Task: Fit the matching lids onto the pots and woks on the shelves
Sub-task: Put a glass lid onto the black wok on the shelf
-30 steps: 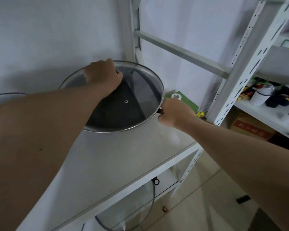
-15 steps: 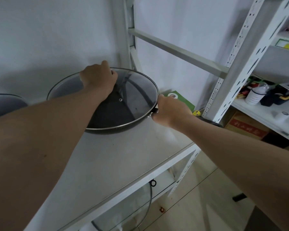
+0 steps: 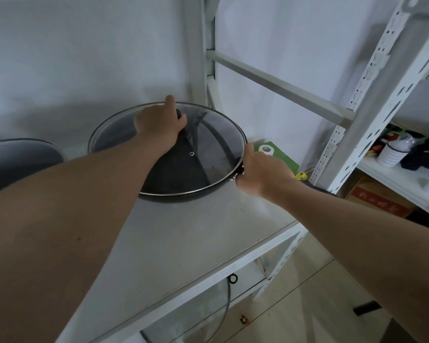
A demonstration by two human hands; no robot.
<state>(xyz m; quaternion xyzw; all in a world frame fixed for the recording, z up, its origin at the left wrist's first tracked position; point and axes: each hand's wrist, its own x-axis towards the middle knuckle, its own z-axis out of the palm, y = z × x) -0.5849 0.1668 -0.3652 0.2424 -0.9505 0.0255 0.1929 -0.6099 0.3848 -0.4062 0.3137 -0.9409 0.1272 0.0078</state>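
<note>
A black wok (image 3: 183, 195) stands on the white shelf (image 3: 183, 243), against the back wall. A round glass lid (image 3: 208, 149) with a steel rim lies on top of it. My left hand (image 3: 159, 125) grips the dark knob at the lid's centre, one finger raised. My right hand (image 3: 260, 174) is closed around the wok's handle at its right rim; the handle is mostly hidden by the hand. Another grey pot (image 3: 18, 159) sits at the far left of the same shelf, without a lid on it.
A second glass lid (image 3: 196, 318) with a black ring lies on the shelf below. A green box (image 3: 280, 157) leans by the wall to the right. White perforated uprights (image 3: 352, 115) and a crossbar frame the right side. Neighbouring shelves hold a white cup (image 3: 391, 154) and a red carton (image 3: 379, 199).
The lid, tilted above the wok a second ago, now rests flat on its rim. Both hands kept their grips while the wok and lid shifted slightly back toward the wall.
</note>
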